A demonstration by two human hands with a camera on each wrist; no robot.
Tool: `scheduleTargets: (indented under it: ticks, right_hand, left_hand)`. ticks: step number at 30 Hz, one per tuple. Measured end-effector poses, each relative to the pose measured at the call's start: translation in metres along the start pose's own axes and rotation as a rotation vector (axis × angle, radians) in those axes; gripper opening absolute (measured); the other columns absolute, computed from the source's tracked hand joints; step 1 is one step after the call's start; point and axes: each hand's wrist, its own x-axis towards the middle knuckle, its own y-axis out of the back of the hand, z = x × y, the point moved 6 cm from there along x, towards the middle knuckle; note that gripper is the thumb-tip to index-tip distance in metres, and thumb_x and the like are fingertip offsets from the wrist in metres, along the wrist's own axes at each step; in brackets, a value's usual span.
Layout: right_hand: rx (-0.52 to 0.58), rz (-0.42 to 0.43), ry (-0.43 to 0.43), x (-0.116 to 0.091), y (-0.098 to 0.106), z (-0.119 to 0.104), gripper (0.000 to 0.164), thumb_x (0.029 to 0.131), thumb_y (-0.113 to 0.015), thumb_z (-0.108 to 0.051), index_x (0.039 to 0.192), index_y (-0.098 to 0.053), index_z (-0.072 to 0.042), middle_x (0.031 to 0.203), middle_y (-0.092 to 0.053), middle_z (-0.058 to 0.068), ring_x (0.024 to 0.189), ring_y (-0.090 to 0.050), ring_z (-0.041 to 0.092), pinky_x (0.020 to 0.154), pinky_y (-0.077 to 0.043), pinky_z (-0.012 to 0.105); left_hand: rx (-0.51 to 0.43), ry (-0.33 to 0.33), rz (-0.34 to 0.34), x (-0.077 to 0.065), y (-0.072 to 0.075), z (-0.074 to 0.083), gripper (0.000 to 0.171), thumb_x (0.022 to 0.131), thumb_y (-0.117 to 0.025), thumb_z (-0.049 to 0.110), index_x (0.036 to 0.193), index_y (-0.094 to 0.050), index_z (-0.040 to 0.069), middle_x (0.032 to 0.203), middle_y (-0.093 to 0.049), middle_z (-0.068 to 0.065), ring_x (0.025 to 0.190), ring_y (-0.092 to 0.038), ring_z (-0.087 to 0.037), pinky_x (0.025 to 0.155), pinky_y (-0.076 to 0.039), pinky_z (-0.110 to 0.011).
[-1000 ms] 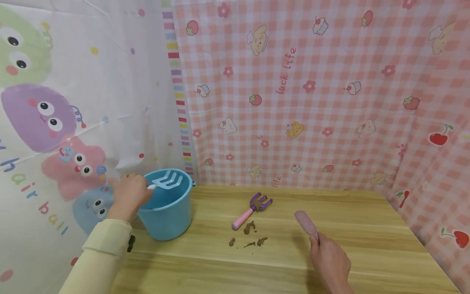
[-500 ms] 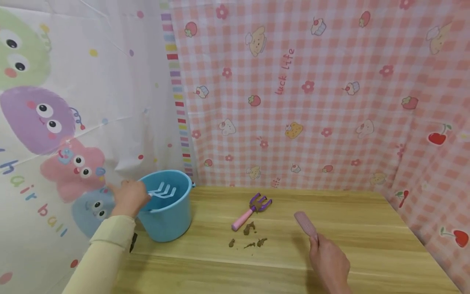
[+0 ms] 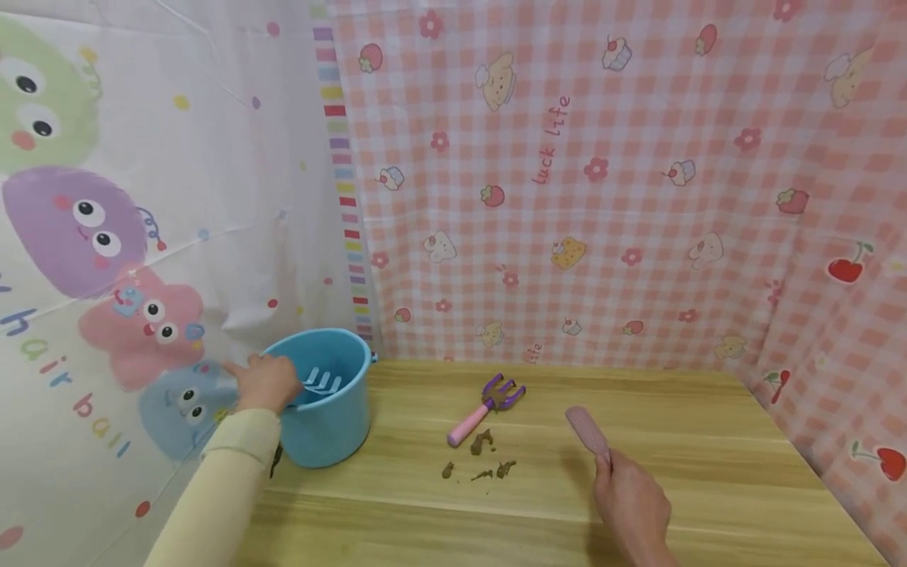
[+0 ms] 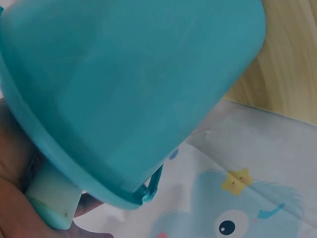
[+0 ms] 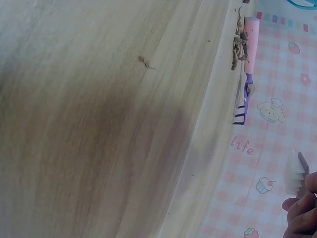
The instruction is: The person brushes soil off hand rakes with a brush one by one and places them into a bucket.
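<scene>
My left hand [image 3: 268, 382] is at the near-left rim of the blue bucket [image 3: 329, 433], gripping a pale blue toy rake [image 3: 327, 381] by its handle. The rake's tines are down inside the bucket mouth. In the left wrist view the handle's end [image 4: 54, 196] sticks out of the fist beside the bucket rim. My right hand [image 3: 634, 500] holds a pinkish brush [image 3: 586, 429] over the right part of the table. White bristles [image 5: 293, 173] show on it in the right wrist view. The bucket's bottom is hidden.
A hand fork [image 3: 469, 424] with pink handle and purple tines lies mid-table, brown dirt on its head. Several brown clumps [image 3: 480, 442] lie just in front of it. A patterned white curtain [image 3: 234, 197] stands left, a pink checked curtain [image 3: 609, 205] behind and right.
My left hand has moved down and slightly right, lowering the rake's tines from above the rim into the bucket. The right hand with the brush has barely moved.
</scene>
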Motion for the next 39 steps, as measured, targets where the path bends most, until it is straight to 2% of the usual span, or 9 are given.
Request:
scheduleTargets:
  ticks: [7,16,25,31,39]
  right_hand:
    - [-0.002,0.011,0.007,0.001,-0.002,0.000,0.026,0.097,-0.057,-0.021,0.106,-0.069,0.001,0.086,-0.069,0.019,0.064,-0.062,0.034,0.049,-0.044,0.048]
    - [-0.013,-0.016,0.004,0.001,-0.004,0.000,0.027,0.098,-0.058,-0.021,0.109,-0.068,0.002,0.088,-0.069,0.021,0.064,-0.062,0.034,0.050,-0.045,0.049]
    - [-0.017,-0.032,-0.023,0.001,-0.006,0.001,0.026,0.098,-0.057,-0.022,0.105,-0.069,-0.001,0.085,-0.068,0.019,0.063,-0.060,0.034,0.050,-0.044,0.049]
    - [-0.018,-0.028,-0.027,0.001,-0.005,0.000,0.026,0.097,-0.058,-0.022,0.105,-0.069,-0.001,0.088,-0.068,0.021,0.065,-0.061,0.036,0.051,-0.044,0.050]
    - [-0.018,-0.028,-0.030,0.002,-0.004,0.000,0.025,0.097,-0.058,-0.023,0.105,-0.069,-0.001,0.084,-0.067,0.019,0.061,-0.058,0.032,0.049,-0.042,0.049]
  left_hand:
    - [0.016,0.009,-0.022,0.005,-0.011,0.004,0.033,0.090,-0.064,0.022,0.102,-0.065,-0.009,0.122,-0.052,-0.042,0.121,-0.036,-0.063,0.094,-0.012,-0.084]
    - [0.011,0.038,-0.063,0.010,-0.017,0.012,0.040,0.096,-0.058,0.032,0.097,-0.066,-0.008,0.126,-0.047,-0.045,0.123,-0.033,-0.065,0.096,-0.011,-0.083]
    - [0.005,0.051,-0.118,0.018,-0.025,0.012,0.033,0.098,-0.056,0.028,0.088,-0.067,-0.001,0.131,-0.044,-0.045,0.127,-0.027,-0.066,0.097,-0.006,-0.083]
    - [-0.010,0.028,-0.089,0.023,-0.024,0.016,0.020,0.093,-0.057,0.015,0.092,-0.067,-0.003,0.128,-0.048,-0.043,0.125,-0.031,-0.066,0.096,-0.006,-0.084]
    - [-0.010,0.012,-0.033,0.017,-0.017,0.025,0.026,0.092,-0.059,0.014,0.103,-0.065,-0.009,0.121,-0.053,-0.041,0.120,-0.039,-0.063,0.096,-0.012,-0.083]
